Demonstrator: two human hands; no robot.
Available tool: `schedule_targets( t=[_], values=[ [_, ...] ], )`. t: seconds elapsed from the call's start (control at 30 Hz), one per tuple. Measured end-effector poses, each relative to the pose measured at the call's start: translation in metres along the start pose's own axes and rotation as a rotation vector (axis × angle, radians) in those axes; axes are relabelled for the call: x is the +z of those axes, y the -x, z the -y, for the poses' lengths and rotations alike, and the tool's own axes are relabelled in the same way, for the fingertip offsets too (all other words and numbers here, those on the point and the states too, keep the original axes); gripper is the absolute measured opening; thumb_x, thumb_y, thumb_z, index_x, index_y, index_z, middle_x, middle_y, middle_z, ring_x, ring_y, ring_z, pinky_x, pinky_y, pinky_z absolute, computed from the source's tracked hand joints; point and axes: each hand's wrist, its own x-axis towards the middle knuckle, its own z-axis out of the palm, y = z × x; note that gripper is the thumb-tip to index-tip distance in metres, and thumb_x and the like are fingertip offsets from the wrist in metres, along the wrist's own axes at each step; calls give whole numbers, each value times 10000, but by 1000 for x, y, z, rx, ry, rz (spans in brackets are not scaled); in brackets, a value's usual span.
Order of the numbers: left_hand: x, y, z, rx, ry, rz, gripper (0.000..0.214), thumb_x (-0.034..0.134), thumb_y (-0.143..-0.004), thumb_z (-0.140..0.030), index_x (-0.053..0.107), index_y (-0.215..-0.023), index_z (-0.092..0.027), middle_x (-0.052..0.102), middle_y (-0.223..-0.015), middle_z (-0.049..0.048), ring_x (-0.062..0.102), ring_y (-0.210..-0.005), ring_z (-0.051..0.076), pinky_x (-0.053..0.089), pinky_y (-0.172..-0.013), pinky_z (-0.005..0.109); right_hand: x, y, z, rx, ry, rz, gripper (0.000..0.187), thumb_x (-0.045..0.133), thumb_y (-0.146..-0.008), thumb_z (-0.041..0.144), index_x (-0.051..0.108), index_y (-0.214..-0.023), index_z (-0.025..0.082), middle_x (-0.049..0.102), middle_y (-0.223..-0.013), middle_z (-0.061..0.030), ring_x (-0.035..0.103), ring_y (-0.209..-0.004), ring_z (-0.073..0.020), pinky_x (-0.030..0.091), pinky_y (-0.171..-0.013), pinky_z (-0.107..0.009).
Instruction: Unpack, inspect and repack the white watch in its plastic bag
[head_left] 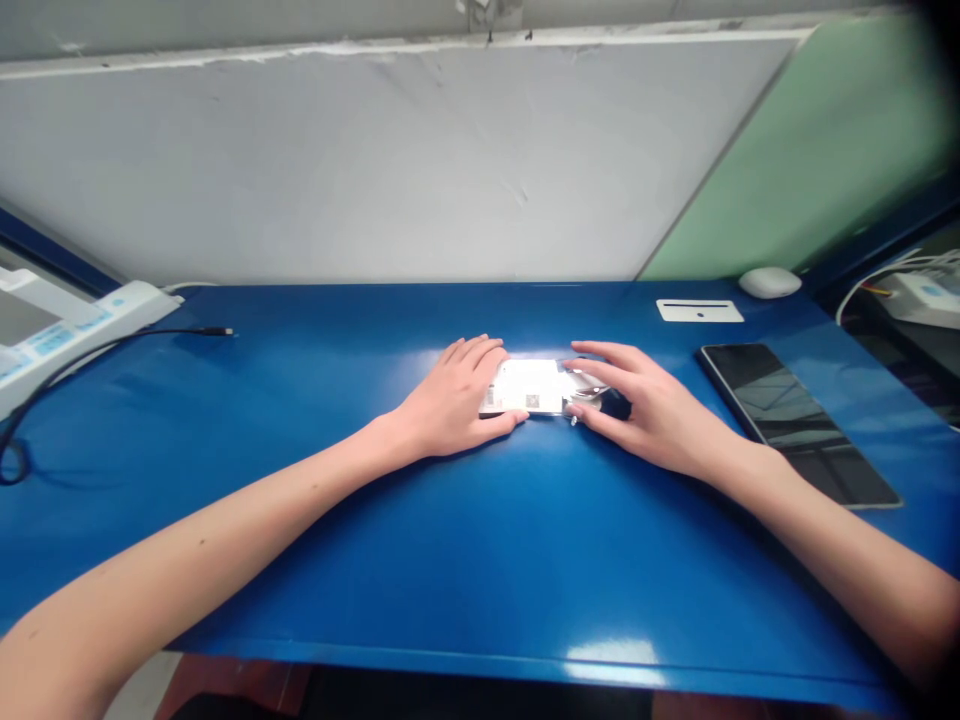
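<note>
A small flat white package (534, 384) with a printed square code lies on the blue tabletop, its label bleached by glare. My left hand (466, 390) covers its left end, thumb along the near edge and fingers at the far edge. Crinkled clear plastic (587, 385) shows at the package's right end. Around that end curves my right hand (651, 405), with the thumb and a finger at the plastic and the index finger stretched above it. What lies under my right palm is partly hidden; something dark shows there.
A dark phone (799, 425) lies beside my right forearm. Behind it are a white card-like piece (700, 311) and a rounded white case (770, 283). At left, a black cable (142, 335) trails near a white power strip (86, 335). A pale panel (390, 170) rises behind the blue table (450, 560).
</note>
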Motion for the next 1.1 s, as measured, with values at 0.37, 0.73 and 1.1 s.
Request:
schedule_targets(
  t=[0.37,0.73,1.1],
  values=[
    [1,-1,-1,-34,-21,-5,623,567,-884,-530,486,-1292,-67,494,-1426,233,425,-1367,367,321,-1156,526,-3,1,1,14,-34,99,345,486,-972,387,583,-1201,147,534,-1397,-186,525,-1276,-307,471,-1046,-475],
    [-1,-1,-1,-33,9,-35,532,582,-882,-503,505,-1237,-115,533,-1385,206,472,-1327,353,346,-1137,521,-24,1,-19,9,-52,155,371,469,-974,420,557,-1265,208,599,-1228,-136,617,-1077,-283,518,-905,-429],
    [0,-2,0,-32,31,-30,558,593,-873,-512,511,-1259,-117,527,-1395,200,459,-1339,358,332,-1145,533,-56,-2,-38,107,-52,-184,294,535,-934,393,641,-1168,249,625,-1095,-115,641,-938,-288,533,-809,-459]
  ],
)
